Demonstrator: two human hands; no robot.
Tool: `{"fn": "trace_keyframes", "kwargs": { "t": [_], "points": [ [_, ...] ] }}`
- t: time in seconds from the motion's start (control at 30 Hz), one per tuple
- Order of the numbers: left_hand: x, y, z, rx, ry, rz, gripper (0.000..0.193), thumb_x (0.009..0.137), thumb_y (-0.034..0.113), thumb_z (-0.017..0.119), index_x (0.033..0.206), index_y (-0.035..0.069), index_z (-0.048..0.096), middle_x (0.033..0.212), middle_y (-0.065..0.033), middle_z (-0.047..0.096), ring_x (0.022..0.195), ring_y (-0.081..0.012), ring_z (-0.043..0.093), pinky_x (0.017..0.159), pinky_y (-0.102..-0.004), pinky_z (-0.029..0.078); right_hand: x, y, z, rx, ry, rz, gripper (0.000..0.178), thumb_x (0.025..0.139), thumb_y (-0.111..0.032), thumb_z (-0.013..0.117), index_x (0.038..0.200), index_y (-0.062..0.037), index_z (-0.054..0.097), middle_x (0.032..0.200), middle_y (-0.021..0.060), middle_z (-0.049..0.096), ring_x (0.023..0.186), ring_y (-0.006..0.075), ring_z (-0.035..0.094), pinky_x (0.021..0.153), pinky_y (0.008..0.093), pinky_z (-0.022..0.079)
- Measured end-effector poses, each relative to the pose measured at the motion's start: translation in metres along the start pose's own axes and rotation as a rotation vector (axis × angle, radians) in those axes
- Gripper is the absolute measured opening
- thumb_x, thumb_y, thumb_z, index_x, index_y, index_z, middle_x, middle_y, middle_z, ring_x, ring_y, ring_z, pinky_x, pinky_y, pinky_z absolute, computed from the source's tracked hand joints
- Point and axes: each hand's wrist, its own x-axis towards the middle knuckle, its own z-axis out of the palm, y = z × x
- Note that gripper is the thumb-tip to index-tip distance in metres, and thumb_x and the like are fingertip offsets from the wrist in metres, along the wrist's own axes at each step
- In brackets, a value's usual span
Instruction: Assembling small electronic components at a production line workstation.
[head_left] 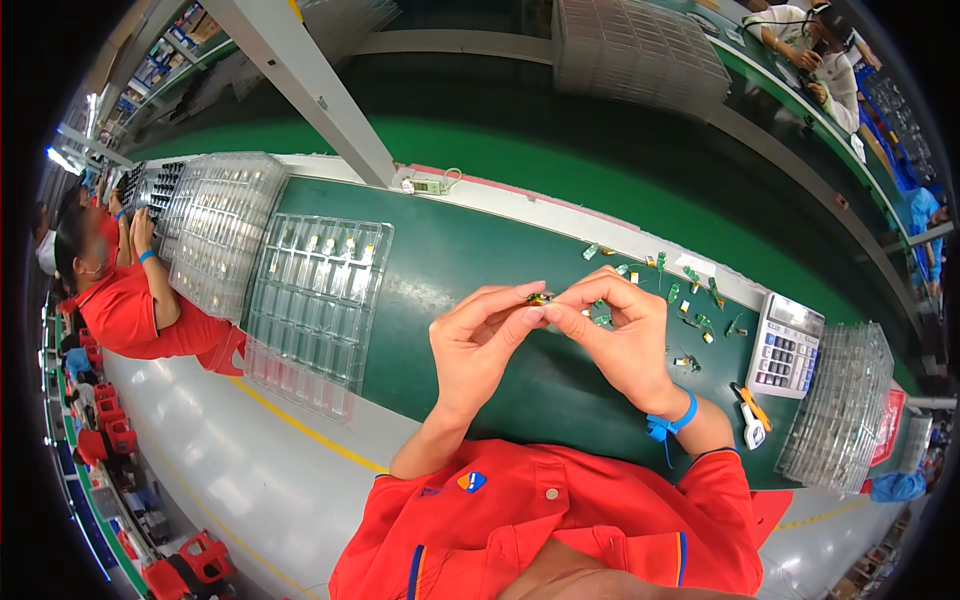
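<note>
Over the green work table [430,240], my left hand [475,335] and my right hand [615,325] meet with thumbs and forefingers pinched together. Between the fingertips is a small electronic part [540,298], dark with yellow; the fingers cover most of it. A blue strap [672,418] circles my right wrist. Beyond and to the right of my right hand lie several small green circuit pieces [690,305], some with yellowish or silvery parts attached. Left of my left hand, a clear compartment tray [320,290] holds a few small parts in its far row.
On the right stand a white calculator [788,345], an orange-and-white hand tool [752,415] and stacked clear trays [845,400]. More stacked trays [220,225] rise at the left, beside a co-worker in red [150,290]. A grey post [310,90] and a small meter [428,186] are at the far edge.
</note>
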Motion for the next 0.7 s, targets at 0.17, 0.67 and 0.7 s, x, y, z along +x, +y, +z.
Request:
{"fn": "trace_keyframes", "kwargs": {
  "t": [0.17, 0.67, 0.7],
  "points": [
    [0.000, -0.002, 0.003, -0.091, 0.021, -0.021, 0.018, 0.086, -0.004, 0.061, 0.103, -0.006, 0.064, 0.098, -0.0128, 0.065, 0.086, -0.0191, 0.065, 0.077, -0.0302, 0.057, 0.000, 0.001, 0.000, -0.042, 0.013, -0.062, 0.010, 0.074, -0.001, 0.075, 0.081, -0.0008, 0.068, 0.078, 0.0062, 0.065, 0.072, 0.0134, 0.055, 0.068, 0.0266, 0.044],
    [-0.005, 0.000, 0.009, -0.149, 0.148, -0.021, 0.016, 0.088, -0.001, 0.060, 0.103, -0.007, 0.062, 0.096, -0.0127, 0.065, 0.084, -0.0153, 0.064, 0.077, -0.0292, 0.055, 0.001, 0.010, 0.012, -0.432, 0.202, -0.617, 0.029, 0.063, 0.001, 0.080, 0.088, -0.0027, 0.066, 0.080, 0.0079, 0.062, 0.072, 0.0232, 0.059, 0.077, 0.0402, 0.053],
    [-0.005, 0.001, 0.009, -0.149, 0.160, -0.026, 0.015, 0.088, -0.001, 0.060, 0.102, -0.007, 0.062, 0.096, -0.0126, 0.065, 0.084, -0.0152, 0.064, 0.077, -0.0292, 0.055, 0.001, 0.011, 0.013, -0.432, 0.205, -0.630, 0.030, 0.063, 0.001, 0.080, 0.089, -0.0024, 0.066, 0.081, 0.0080, 0.062, 0.072, 0.0230, 0.060, 0.078, 0.0407, 0.053]
  ]
}}
